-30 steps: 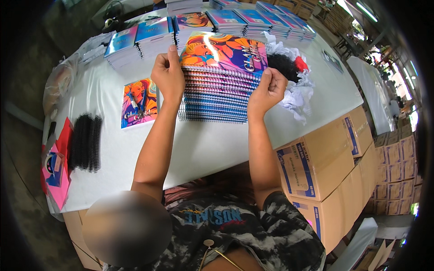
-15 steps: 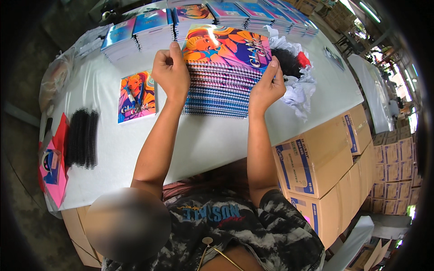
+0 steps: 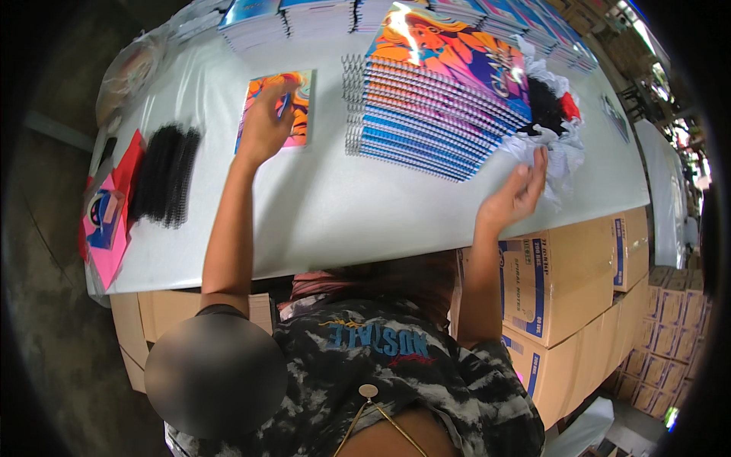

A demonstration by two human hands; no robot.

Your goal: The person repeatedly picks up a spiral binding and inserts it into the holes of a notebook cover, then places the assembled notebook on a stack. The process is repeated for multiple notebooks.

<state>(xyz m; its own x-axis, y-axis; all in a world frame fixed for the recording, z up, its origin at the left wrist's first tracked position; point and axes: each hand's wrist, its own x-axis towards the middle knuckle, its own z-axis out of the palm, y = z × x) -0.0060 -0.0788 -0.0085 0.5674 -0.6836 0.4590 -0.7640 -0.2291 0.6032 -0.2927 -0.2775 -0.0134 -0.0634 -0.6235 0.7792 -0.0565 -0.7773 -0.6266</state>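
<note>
My left hand [image 3: 266, 126] reaches over a single notebook [image 3: 299, 131] with a bright illustrated cover, lying flat on the table. Its fingers are curled and slightly blurred; a small dark-blue part shows between thumb and fingers, and whether they grip it is unclear. To the right stands a staggered stack of spiral notebooks [image 3: 434, 122], the top cover orange and purple, with wire coils showing at its left side and front. Just off the stack's front right corner my right hand [image 3: 518, 194] hovers empty, fingers stretched and thumb apart.
Black coils [image 3: 166, 175] lie bundled at left beside a red and pink packet [image 3: 110, 221]. More notebook stacks [image 3: 320, 17] line the far side. Crumpled white paper [image 3: 560, 148] with black and red material sits right of the stack. Cardboard boxes [image 3: 575, 266] stand below the table's right edge.
Both hands have let go of the top notebook, which now rests on the stack. My left hand moved left over the single notebook; my right hand drew back. The view has shifted.
</note>
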